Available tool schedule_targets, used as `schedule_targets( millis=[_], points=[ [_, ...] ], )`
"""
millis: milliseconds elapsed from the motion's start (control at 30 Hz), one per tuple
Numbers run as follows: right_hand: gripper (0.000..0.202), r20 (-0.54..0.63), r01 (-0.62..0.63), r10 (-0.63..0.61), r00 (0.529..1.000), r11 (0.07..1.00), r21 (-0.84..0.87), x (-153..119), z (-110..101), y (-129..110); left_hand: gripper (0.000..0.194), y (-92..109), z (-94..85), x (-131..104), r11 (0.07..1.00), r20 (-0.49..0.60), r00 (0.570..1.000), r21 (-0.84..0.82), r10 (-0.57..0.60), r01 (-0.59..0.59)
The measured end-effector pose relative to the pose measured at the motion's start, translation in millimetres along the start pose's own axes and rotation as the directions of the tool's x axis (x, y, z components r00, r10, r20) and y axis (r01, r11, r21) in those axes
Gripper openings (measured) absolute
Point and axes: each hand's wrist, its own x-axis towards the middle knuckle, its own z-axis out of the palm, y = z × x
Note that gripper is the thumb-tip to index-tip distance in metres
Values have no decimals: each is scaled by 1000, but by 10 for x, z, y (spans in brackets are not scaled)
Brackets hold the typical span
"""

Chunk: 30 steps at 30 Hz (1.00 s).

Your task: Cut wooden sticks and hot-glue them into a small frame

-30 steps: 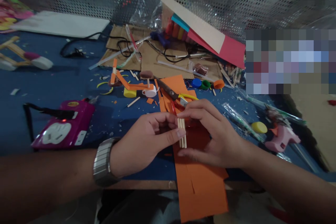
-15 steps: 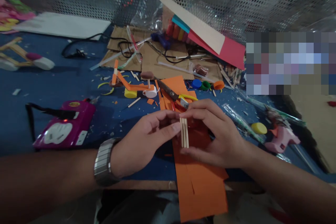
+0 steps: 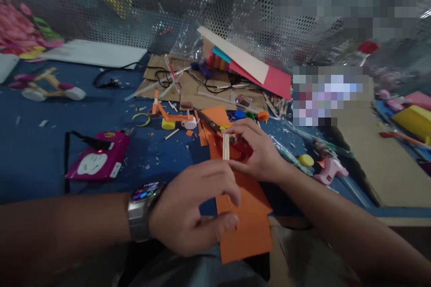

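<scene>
My right hand (image 3: 261, 150) pinches a small bundle of short wooden sticks (image 3: 226, 147) upright between thumb and fingertips. Nearer to me, my left hand (image 3: 191, 204) has thumb and index finger apart with nothing between them; a watch (image 3: 144, 210) is on that wrist. Below both hands lies a strip of orange paper (image 3: 247, 240), its near end hanging over the table edge. Scissors (image 3: 210, 122) with red and yellow handles rest on the paper, partly hidden behind the sticks and right hand. Beyond my left hand stands a small orange paper model (image 3: 171, 114) with bottle-cap wheels.
A purple box (image 3: 101, 161) with a plugged-in cable sits at left, a stick-built vehicle (image 3: 50, 86) behind it. A pink glue gun (image 3: 332, 170) and yellow cap (image 3: 306, 160) lie right. Cardboard (image 3: 188, 92), coloured sheets (image 3: 252, 63) and bottle caps (image 3: 249, 115) are farther back.
My left hand has let go of the sticks and moved down toward me, its fingers parting. The sticks stay in my right hand. The whole view has shifted somewhat to the right.
</scene>
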Motion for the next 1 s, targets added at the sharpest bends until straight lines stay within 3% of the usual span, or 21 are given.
schedule_targets(
  millis=[100, 200, 333, 433, 500, 600, 667, 733, 833, 933, 1000],
  points=[
    [58, 76, 3, 0, 997, 999, -37, 28, 31, -41, 7, 126, 63, -29, 993, 183, 983, 121, -4, -18],
    [57, 195, 16, -3, 981, 998, -65, 57, 54, -169, 16, 252, 95, -130, 951, 313, 949, 281, 35, -128],
    [55, 326, 20, 6, 945, 997, -77, 124, 102, -393, 16, 396, 13, -320, 878, 402, 916, 439, -2, -191],
    [53, 384, 20, 15, 923, 996, -87, 224, 188, -516, 15, 416, -144, -455, 844, 314, 945, 528, -94, -92],
    [56, 406, 26, 16, 914, 995, -97, 298, 275, -559, 15, 368, -266, -546, 813, 200, 969, 582, -145, 1],
    [60, 420, 32, 19, 907, 993, -115, 369, 413, -587, 11, 248, -404, -699, 734, 17, 968, 656, -250, 178],
    [60, 425, 26, 34, 904, 991, -134, 375, 478, -599, 18, 174, -444, -807, 664, -164, 931, 662, -325, 349],
    [60, 440, 21, 48, 897, 988, -150, 358, 503, -616, 27, 124, -448, -896, 634, -250, 890, 630, -380, 448],
    [71, 482, 31, 50, 875, 987, -159, 324, 474, -648, 35, 89, -430, -952, 619, -272, 859, 604, -433, 503],
    [90, 495, 28, 59, 867, 985, -168, 284, 404, -679, 43, 70, -425, -914, 625, -254, 859, 599, -444, 500],
    [92, 484, 14, 76, 872, 983, -181, 226, 346, -702, 46, 50, -431, -864, 629, -247, 865, 604, -437, 490]
  ],
)
